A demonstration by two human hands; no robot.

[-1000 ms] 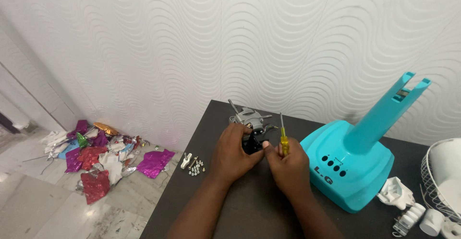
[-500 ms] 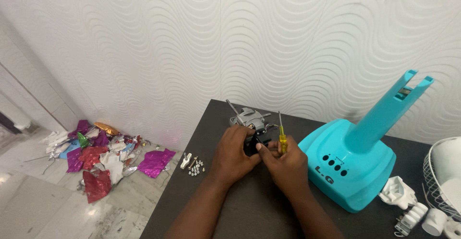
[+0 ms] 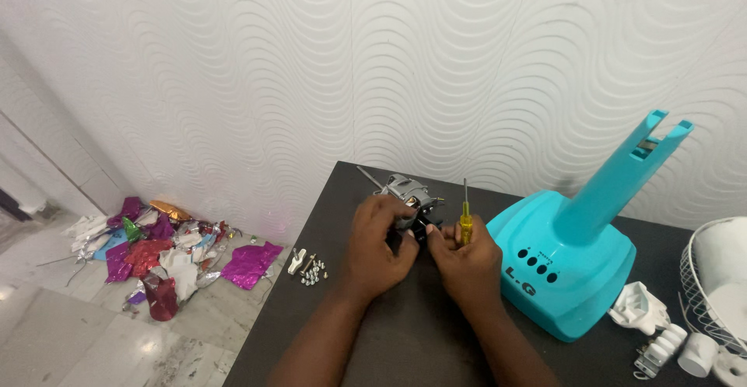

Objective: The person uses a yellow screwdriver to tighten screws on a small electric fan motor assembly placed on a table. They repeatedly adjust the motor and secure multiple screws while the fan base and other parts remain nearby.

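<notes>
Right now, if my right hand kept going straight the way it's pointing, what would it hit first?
Most likely the small metal motor: the right hand, holding a yellow-handled screwdriver, points up and left toward it. Past that stands the white wall. Depth is unclear.

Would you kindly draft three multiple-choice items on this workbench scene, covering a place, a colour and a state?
1. Where does the small heap of silver screws lie?
A. on the dark table's left edge
B. inside the white wire guard
C. on the floor

2. What colour is the handle of the slim screwdriver?
A. red
B. yellow
C. black

3. How is the screwdriver held?
A. lying flat on the table
B. upright in the right hand
C. in the left hand

Answers: 1 A, the screws sit by the dark table edge; 2 B, the handle is yellow; 3 B, its shaft points up from the right hand.
</notes>
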